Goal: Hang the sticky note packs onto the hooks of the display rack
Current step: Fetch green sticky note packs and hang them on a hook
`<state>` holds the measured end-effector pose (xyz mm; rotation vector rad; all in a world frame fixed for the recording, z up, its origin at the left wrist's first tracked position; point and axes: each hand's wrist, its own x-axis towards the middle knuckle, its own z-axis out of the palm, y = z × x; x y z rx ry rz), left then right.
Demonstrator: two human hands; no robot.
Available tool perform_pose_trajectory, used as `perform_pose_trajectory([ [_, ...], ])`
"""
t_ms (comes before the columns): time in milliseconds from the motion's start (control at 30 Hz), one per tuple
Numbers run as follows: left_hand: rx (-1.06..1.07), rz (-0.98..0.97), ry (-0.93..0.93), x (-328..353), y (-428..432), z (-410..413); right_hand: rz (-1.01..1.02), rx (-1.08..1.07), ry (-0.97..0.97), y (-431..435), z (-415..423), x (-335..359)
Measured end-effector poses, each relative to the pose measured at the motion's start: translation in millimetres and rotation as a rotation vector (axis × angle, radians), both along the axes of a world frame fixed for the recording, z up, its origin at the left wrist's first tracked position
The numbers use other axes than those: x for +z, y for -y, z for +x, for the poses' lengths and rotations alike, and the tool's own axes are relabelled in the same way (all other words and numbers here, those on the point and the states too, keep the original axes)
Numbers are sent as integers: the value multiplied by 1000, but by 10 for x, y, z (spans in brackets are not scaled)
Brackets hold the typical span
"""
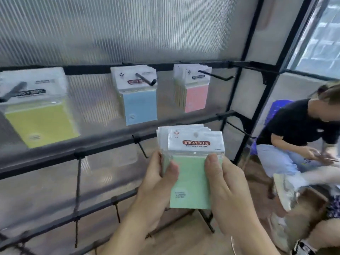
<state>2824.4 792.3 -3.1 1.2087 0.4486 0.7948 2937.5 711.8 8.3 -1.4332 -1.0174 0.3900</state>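
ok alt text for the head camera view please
A left hand and right hand hold a stack of green sticky note packs before a black display rack. Yellow packs, blue packs and pink packs hang on its top row; a person sits at right.

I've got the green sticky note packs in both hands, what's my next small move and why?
Probably shift the green sticky note packs left and line their hang hole up with the tip of the empty hook on the middle rail. The left hand and right hand grip the stack, which hangs on nothing yet, and the top-row hooks carry yellow packs, blue packs and pink packs.
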Motion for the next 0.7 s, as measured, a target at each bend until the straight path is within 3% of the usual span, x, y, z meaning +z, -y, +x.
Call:
perform_pose_trajectory([
  [267, 78, 15, 26, -30, -328, 992, -44, 129, 18, -428, 1111, 8],
  [700, 296, -43, 55, -14, -617, 1939, 86, 333, -70, -823, 2294, 198],
])
